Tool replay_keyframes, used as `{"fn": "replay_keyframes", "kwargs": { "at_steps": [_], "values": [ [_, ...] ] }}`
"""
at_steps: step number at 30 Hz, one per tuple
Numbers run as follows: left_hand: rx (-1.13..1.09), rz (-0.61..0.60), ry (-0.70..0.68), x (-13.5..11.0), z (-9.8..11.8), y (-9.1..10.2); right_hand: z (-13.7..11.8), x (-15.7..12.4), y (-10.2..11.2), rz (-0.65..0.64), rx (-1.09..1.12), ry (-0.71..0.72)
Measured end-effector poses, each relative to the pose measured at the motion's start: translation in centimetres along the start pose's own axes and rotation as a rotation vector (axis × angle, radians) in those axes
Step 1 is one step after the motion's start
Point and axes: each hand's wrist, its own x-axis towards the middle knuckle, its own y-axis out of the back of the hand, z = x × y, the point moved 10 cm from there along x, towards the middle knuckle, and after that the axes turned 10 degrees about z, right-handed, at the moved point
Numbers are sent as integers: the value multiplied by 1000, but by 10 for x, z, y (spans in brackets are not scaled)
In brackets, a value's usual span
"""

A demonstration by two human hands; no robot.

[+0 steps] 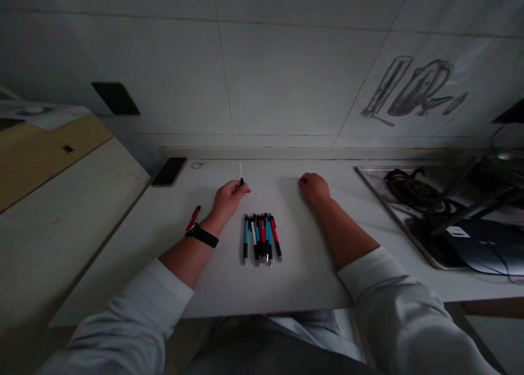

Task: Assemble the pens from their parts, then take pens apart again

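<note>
My left hand [231, 196] is closed in a pinch above the counter [303, 277]. Between its fingers stands a thin white pen refill [240, 171], upright, with a black piece at its lower end. Curled on the counter to the right, my right hand [315, 188] is closed; whatever it may hold is hidden. Nearer to me, several click pens [262, 238] in blue, red and white with black grips lie side by side, tips toward me. A short red pen part [194, 218] with a black clip lies left of my left wrist, partly behind the watch [202, 235].
A phone [169, 172] and a small ring-like loop [198, 165] lie at the back left. On the right, a gas stove [426, 192] carries dark objects. A board-topped box [73, 167] borders the left side. The tiled wall [282, 80] closes off the back.
</note>
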Motion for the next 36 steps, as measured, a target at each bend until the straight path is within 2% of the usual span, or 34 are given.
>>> {"fn": "replay_keyframes", "kwargs": {
  "at_steps": [2,5,9,13,16,18,20,22,25,28,31,36],
  "values": [
    [-5,-27,-4,-1,0,-4,24,8,4,54,-14,-66],
    [-23,-70,-9,-3,1,-10,34,12,3,94,-9,-99],
    [6,-106,-21,-5,2,-15,27,11,1,133,13,-91],
    [3,-115,-43,-6,3,-15,30,12,0,138,41,-111],
    [23,-119,-81,-7,5,-16,32,13,8,197,110,-114],
    [66,-130,-104,-8,7,-17,22,12,17,278,210,-66],
    [127,-146,-124,-10,11,-18,0,6,23,320,380,29],
    [189,-161,-143,-13,15,-20,-30,-4,19,246,607,119],
    [245,-186,-169,-17,21,-23,-79,-27,0,-50,973,170],
    [281,-204,-211,-20,24,-26,-113,-47,-4,-232,1229,163],
    [302,-236,-265,-23,27,-31,-124,-55,-2,-290,1342,122],
    [243,-263,-244,-26,29,-34,-119,-56,-1,-283,1394,33]
  ]
}}
